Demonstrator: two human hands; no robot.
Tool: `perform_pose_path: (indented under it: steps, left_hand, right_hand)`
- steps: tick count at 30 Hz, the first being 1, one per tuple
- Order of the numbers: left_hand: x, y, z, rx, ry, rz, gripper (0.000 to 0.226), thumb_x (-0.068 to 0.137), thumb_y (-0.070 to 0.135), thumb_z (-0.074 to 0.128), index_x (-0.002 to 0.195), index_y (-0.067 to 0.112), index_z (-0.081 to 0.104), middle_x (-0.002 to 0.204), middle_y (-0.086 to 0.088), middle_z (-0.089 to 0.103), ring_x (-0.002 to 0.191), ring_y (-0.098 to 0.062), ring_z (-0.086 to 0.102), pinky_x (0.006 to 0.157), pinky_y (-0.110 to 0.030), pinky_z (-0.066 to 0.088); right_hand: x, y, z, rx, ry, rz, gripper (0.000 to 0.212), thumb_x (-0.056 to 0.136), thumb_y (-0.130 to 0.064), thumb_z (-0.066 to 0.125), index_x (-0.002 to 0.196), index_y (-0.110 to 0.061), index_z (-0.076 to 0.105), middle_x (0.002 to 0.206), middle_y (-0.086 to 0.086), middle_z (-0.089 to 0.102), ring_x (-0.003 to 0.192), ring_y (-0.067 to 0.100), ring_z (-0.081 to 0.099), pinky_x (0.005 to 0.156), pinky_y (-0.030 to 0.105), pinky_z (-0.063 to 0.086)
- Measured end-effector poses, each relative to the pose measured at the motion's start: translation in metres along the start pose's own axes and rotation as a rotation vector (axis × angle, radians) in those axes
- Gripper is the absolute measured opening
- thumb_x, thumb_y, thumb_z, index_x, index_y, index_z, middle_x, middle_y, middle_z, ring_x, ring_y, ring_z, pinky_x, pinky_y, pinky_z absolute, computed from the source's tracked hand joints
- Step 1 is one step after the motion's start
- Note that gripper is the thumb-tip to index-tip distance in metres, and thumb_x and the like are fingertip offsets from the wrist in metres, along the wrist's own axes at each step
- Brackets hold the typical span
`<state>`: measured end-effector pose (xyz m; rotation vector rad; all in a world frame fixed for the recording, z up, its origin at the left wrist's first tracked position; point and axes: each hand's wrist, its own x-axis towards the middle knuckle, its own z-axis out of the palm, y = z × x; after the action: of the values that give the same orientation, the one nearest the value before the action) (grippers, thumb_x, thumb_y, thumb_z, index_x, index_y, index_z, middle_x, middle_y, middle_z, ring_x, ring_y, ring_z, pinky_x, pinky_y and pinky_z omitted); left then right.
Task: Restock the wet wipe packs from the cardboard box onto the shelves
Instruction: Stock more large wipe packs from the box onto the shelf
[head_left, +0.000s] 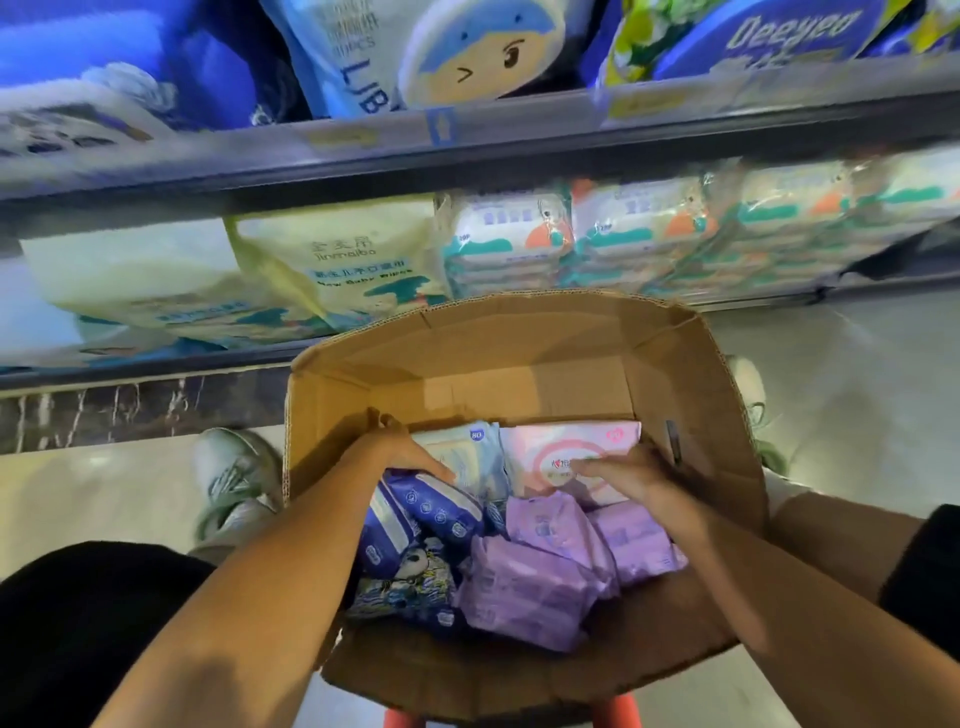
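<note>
While the cardboard box (519, 364) sat open below the shelves (467, 150), a person reached into it with both hands. The left hand (410, 452), at about nine o'clock inside the box, lay on a pale blue wet wipe pack (470, 452), its grip curled over the pack's near-left corner. The right hand (631, 475), at about three o'clock, had its grip on the lower right edge of a pink pack (566, 447); whether those fingers truly pinched it could not be told. Purple packs (550, 561) and dark blue packs (421, 514) lay heaped toward six o'clock, nearer the person. At twelve o'clock, beyond the box, the lower shelf carried cream bags (332, 260) and stacked white-and-teal packs (571, 234), the upper shelf larger blue bags (363, 47). Judged from the heap left inside, the restocking appeared to have much remaining: neither pack under the hands had yet been lifted clear of the box.
</note>
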<state>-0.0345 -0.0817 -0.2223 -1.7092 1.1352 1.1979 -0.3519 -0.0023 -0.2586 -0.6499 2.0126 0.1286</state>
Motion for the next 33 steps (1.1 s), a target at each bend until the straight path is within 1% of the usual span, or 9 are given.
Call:
perform_pose_path:
  steps: [3, 8, 12, 16, 18, 21, 27, 30, 33]
  left_hand:
    - [-0.012, -0.003, 0.002, -0.137, 0.069, 0.010, 0.150, 0.057, 0.060, 0.087, 0.155, 0.005, -0.011, 0.165, -0.015, -0.003, 0.151, -0.035, 0.012, 0.119, -0.042, 0.028]
    - [-0.022, -0.002, -0.002, -0.565, 0.153, 0.036, 0.118, 0.060, 0.041, 0.093, 0.150, 0.003, 0.026, 0.152, -0.015, 0.039, 0.137, -0.033, 0.042, 0.099, -0.037, 0.042]
    - [-0.031, -0.004, -0.011, -0.831, 0.124, 0.062, 0.057, 0.068, 0.024, 0.090, 0.110, 0.006, 0.056, 0.109, -0.011, 0.065, 0.090, -0.027, 0.064, 0.079, -0.036, 0.052]
    - [-0.040, -0.009, -0.014, -0.895, 0.046, 0.061, 0.050, 0.069, 0.025, 0.089, 0.105, 0.004, 0.061, 0.107, -0.018, 0.069, 0.079, -0.027, 0.066, 0.069, -0.039, 0.056]
    - [-0.042, -0.009, -0.010, -0.943, 0.078, 0.073, 0.063, 0.067, 0.023, 0.091, 0.115, 0.004, 0.056, 0.115, -0.017, 0.066, 0.093, -0.031, 0.067, 0.084, -0.044, 0.056]
    - [-0.039, -0.007, -0.007, -0.906, 0.186, 0.132, 0.097, 0.066, 0.026, 0.091, 0.145, 0.007, 0.037, 0.138, -0.007, 0.052, 0.125, -0.033, 0.053, 0.097, -0.039, 0.048]
    - [-0.043, 0.020, -0.025, -0.646, 0.336, 0.330, 0.099, 0.066, 0.031, 0.090, 0.146, 0.010, 0.037, 0.128, -0.007, 0.064, 0.121, -0.025, 0.058, 0.100, -0.033, 0.045]
    - [-0.040, 0.033, -0.030, -0.626, 0.356, 0.414, 0.108, 0.059, 0.033, 0.092, 0.150, 0.013, 0.036, 0.129, -0.003, 0.063, 0.122, -0.020, 0.057, 0.106, -0.037, 0.045]
    - [-0.038, 0.040, -0.035, -0.637, 0.380, 0.472, 0.090, 0.068, 0.024, 0.090, 0.145, 0.016, 0.044, 0.136, -0.001, 0.052, 0.122, -0.020, 0.055, 0.103, -0.039, 0.048]
  right_hand:
    - [0.011, 0.008, 0.001, 0.048, -0.055, 0.006, 0.128, 0.003, -0.080, 0.081, 0.112, -0.016, 0.069, 0.110, -0.003, 0.072, 0.098, 0.015, 0.069, 0.082, 0.030, 0.058]
    - [-0.030, -0.022, -0.019, 0.116, -0.152, -0.057, 0.071, 0.042, -0.050, 0.097, 0.099, -0.014, 0.073, 0.099, -0.002, 0.073, 0.089, 0.014, 0.069, 0.074, 0.026, 0.055]
    - [-0.032, -0.035, -0.024, 0.139, -0.167, -0.121, 0.098, 0.020, -0.065, 0.093, 0.103, -0.016, 0.074, 0.104, -0.002, 0.075, 0.093, 0.014, 0.071, 0.086, 0.033, 0.058]
    - [-0.048, -0.048, -0.026, 0.031, -0.110, -0.137, 0.089, 0.039, -0.062, 0.091, 0.107, -0.010, 0.069, 0.109, 0.001, 0.069, 0.100, 0.018, 0.066, 0.072, 0.027, 0.050]
    - [-0.052, -0.050, -0.024, 0.022, -0.080, -0.147, 0.099, 0.038, -0.065, 0.090, 0.114, -0.006, 0.064, 0.113, 0.003, 0.065, 0.104, 0.021, 0.064, 0.069, 0.027, 0.047]
    - [-0.056, -0.048, -0.021, 0.091, -0.058, -0.146, 0.070, 0.057, -0.053, 0.092, 0.100, -0.008, 0.059, 0.098, 0.004, 0.058, 0.081, 0.017, 0.059, 0.054, 0.025, 0.038]
    - [-0.062, -0.046, -0.023, 0.194, 0.008, -0.156, 0.051, 0.068, -0.037, 0.090, 0.099, -0.006, 0.063, 0.098, 0.006, 0.062, 0.083, 0.017, 0.057, 0.051, 0.020, 0.037]
    - [-0.064, -0.049, -0.017, 0.167, 0.063, -0.158, 0.071, 0.061, -0.046, 0.092, 0.111, -0.005, 0.062, 0.103, 0.005, 0.062, 0.093, 0.021, 0.061, 0.060, 0.024, 0.043]
    - [-0.068, -0.058, -0.008, 0.079, 0.099, -0.219, 0.108, 0.043, -0.067, 0.085, 0.128, -0.010, 0.051, 0.124, 0.006, 0.058, 0.118, 0.027, 0.056, 0.091, 0.033, 0.049]
